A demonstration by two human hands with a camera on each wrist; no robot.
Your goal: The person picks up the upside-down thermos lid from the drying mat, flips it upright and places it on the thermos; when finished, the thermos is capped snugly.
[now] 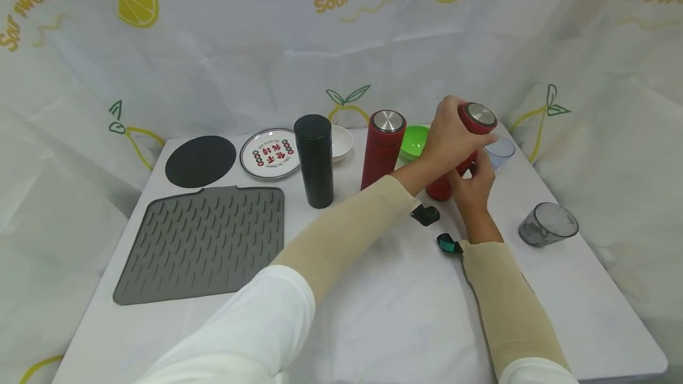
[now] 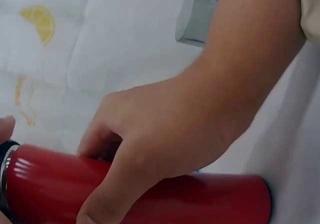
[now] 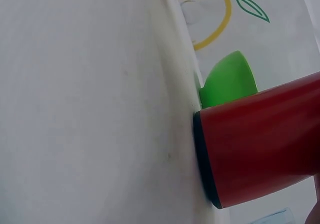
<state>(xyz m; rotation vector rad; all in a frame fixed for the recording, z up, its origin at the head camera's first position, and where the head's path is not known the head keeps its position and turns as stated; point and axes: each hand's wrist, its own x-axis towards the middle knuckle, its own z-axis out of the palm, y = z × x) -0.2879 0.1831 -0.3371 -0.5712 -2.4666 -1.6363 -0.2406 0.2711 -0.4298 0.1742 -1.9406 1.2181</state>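
A red thermos (image 1: 439, 188) with a steel-topped lid (image 1: 481, 114) stands at the right of the table, leaning slightly in the head view. My left hand (image 1: 450, 135) crosses over from the left and grips it at the lid. Lower down, my right hand (image 1: 476, 185) wraps round the body. The left wrist view shows the right hand (image 2: 165, 129) with its thumb across the red thermos (image 2: 215, 196), and left fingertips (image 2: 6, 129) beside the lid at the edge. In the right wrist view, the base of the thermos (image 3: 260, 144) is right at the tabletop.
Left of the hands stand a second red thermos (image 1: 383, 150) and a black tumbler (image 1: 315, 162). Behind are a green bowl (image 1: 413, 141), white bowl (image 1: 341, 142) and printed plate (image 1: 270, 154). A grey mat (image 1: 205, 245), black round mat (image 1: 200, 162), grey glass (image 1: 546, 225) and bluish glass (image 1: 500, 152) lie around.
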